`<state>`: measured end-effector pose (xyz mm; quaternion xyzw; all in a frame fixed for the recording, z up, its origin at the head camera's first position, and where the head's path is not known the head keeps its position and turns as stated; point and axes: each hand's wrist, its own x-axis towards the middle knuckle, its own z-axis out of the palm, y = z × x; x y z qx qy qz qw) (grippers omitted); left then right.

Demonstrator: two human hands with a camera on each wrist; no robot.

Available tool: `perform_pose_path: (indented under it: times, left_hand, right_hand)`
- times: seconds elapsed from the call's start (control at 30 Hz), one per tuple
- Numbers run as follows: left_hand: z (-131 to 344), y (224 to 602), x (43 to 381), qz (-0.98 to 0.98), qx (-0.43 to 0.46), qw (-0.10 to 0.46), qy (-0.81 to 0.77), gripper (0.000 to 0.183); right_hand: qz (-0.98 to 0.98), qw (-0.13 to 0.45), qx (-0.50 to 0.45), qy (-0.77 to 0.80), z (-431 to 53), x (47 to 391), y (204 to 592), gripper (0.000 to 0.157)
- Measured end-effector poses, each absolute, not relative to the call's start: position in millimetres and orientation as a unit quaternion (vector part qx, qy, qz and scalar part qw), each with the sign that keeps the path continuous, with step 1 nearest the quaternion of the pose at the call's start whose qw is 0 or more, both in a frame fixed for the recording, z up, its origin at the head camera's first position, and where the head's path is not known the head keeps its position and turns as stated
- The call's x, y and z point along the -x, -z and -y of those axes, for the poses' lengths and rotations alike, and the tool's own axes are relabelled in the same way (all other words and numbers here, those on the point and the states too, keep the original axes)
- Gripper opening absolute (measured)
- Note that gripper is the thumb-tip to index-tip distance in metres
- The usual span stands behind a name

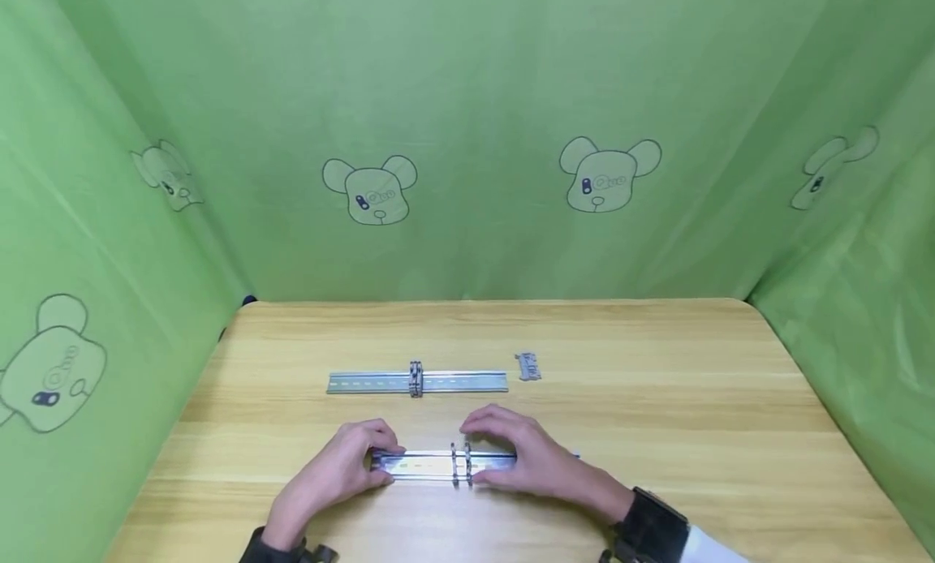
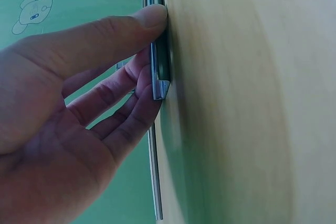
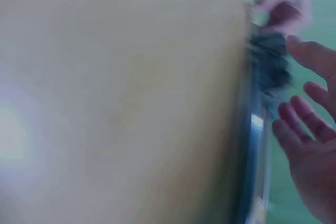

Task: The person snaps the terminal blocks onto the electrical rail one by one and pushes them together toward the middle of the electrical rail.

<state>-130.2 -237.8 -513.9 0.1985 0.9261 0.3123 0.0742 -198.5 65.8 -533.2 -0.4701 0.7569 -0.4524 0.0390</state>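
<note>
A slotted metal DIN rail (image 1: 420, 466) lies crosswise at the front of the table. My left hand (image 1: 339, 470) pinches its left end, thumb on the near edge and fingers on the far edge; the left wrist view shows the thumb pressed along the rail (image 2: 160, 61). Two thin grey terminal blocks (image 1: 468, 464) stand across the rail near its middle, a small gap between them. Just right of them, my right hand (image 1: 540, 459) reaches over the rail with thumb and fingers spread apart. In the blurred right wrist view, its fingers are clear of the dark terminal blocks (image 3: 273, 61).
Farther back lies a second DIN rail (image 1: 460, 382) with a few terminal blocks (image 1: 415, 379) clustered near its middle. A loose grey terminal block (image 1: 528, 367) lies flat beyond its right end. Green curtains (image 1: 467, 247) surround the wooden table (image 1: 657, 368).
</note>
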Motion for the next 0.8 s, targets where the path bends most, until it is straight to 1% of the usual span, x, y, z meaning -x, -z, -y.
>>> perform_pose_path:
  times: [0.17,0.3,0.43,0.57,0.8]
  left_hand:
    - [237.8,514.9,131.2,-0.927,-0.195,0.073,-0.311,0.032]
    - [236.9,516.2,130.0,-0.925,-0.193,0.076,-0.317,0.033]
    - [236.1,517.4,128.9,-0.925,-0.195,0.076,-0.316,0.033]
    - [236.3,518.5,128.4,-0.926,-0.189,0.075,-0.319,0.033]
    - [237.5,518.2,129.2,-0.926,-0.184,0.078,-0.321,0.033]
  right_hand:
    - [-0.807,0.025,0.399,0.435,-87.8,230.1,514.2,0.048]
    - [-0.849,0.030,0.340,0.404,-108.2,257.8,510.9,0.052]
    - [-0.869,0.028,0.310,0.385,-122.5,278.4,517.0,0.056]
    - [-0.878,0.032,0.296,0.375,-128.3,290.7,525.6,0.057]
    - [-0.886,0.036,0.287,0.362,-128.6,299.2,535.4,0.062]
